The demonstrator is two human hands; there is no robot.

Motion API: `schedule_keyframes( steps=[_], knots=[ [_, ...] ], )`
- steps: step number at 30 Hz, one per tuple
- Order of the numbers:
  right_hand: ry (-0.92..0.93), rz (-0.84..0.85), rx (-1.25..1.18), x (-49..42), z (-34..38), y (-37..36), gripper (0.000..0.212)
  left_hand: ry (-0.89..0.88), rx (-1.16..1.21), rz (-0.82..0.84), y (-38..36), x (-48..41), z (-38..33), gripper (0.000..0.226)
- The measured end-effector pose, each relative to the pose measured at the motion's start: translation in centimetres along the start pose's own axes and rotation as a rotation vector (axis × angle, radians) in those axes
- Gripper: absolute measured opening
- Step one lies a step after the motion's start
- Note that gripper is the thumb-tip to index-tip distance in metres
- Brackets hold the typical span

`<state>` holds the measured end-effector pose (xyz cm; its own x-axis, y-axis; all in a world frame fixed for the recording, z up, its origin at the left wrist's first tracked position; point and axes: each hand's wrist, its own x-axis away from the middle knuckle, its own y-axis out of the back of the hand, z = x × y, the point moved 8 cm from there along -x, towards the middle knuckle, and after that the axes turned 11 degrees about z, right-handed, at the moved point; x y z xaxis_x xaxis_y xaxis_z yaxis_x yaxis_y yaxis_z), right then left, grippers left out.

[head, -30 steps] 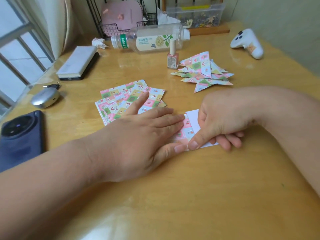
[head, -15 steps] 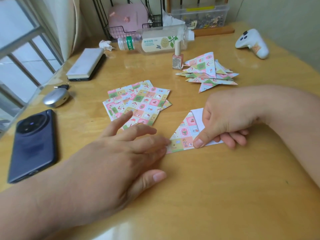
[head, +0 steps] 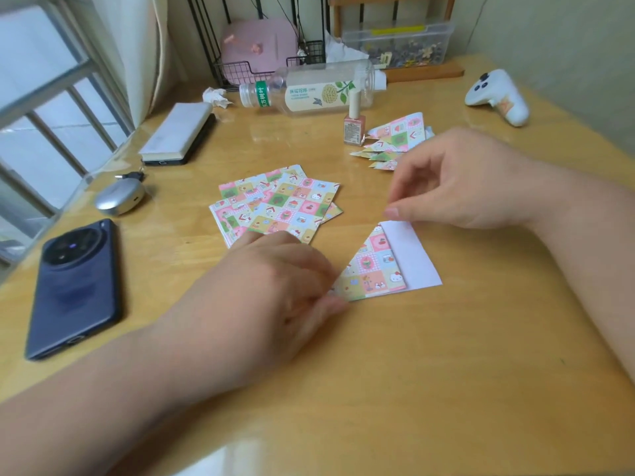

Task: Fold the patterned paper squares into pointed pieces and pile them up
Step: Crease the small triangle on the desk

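Wide wooden table (head: pixel 446 372), and both arms reach in from six o'clock. The left hand (head: pixel 275 293) is down at centre, fingers curled, pinching the nine-o'clock tip of the half-folded paper (head: pixel 381 266). That paper lies flat just right of centre, patterned triangle up, a white strip along its three-o'clock side. The right hand (head: pixel 464 180) hovers at the paper's twelve o'clock, fingers loosely bent and gripping nothing, thumb tip just off the top corner.

A dark phone (head: pixel 75 286) lies face down at nine o'clock. At twelve, a clear bottle (head: pixel 323 92) lies on its side; whether anything is inside, I cannot tell. Behind it at one o'clock sits a clear bin (head: pixel 395 39) holding a jumble of small bits, too blurred to name. At eleven, a wire basket (head: pixel 237 72) holds a pink object (head: pixel 261 42).

The unfolded squares (head: pixel 275 204) are fanned at the left hand's twelve o'clock. The pile (head: pixel 398 139) of pointed pieces sits at one o'clock, partly behind the right hand, with a nail polish (head: pixel 354 127) upright just beside it.
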<state>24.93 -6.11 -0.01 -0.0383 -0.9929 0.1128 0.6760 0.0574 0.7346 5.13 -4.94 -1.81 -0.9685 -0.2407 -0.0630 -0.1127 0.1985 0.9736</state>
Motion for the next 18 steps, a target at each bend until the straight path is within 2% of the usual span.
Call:
schedule_keyframes(
  steps=[1,3,5,7,13,18],
  knots=[
    [0.032,-0.012,0.054,-0.4,0.4,-0.4,0.014,0.059,0.059,-0.014,0.0,-0.8,0.3,0.035],
    [0.069,0.118,0.18,-1.2,1.0,-2.6,0.026,0.224,0.162,0.013,0.0,-2.2,1.1,0.03],
    [0.061,0.231,0.253,-1.5,0.9,-4.2,0.033,0.371,0.195,0.101,-0.2,-3.3,1.8,0.024],
    [0.008,0.261,0.277,-1.5,0.7,-4.3,0.034,0.456,0.242,0.206,-0.5,-4.1,2.2,0.025],
    [-0.07,0.292,0.361,-0.8,0.5,-4.0,0.031,0.516,0.314,0.334,-1.0,-5.5,2.6,0.036],
    [0.011,0.279,0.181,-0.1,0.9,-4.4,0.009,0.473,0.421,0.255,-1.4,-5.4,3.2,0.02]
  ],
)
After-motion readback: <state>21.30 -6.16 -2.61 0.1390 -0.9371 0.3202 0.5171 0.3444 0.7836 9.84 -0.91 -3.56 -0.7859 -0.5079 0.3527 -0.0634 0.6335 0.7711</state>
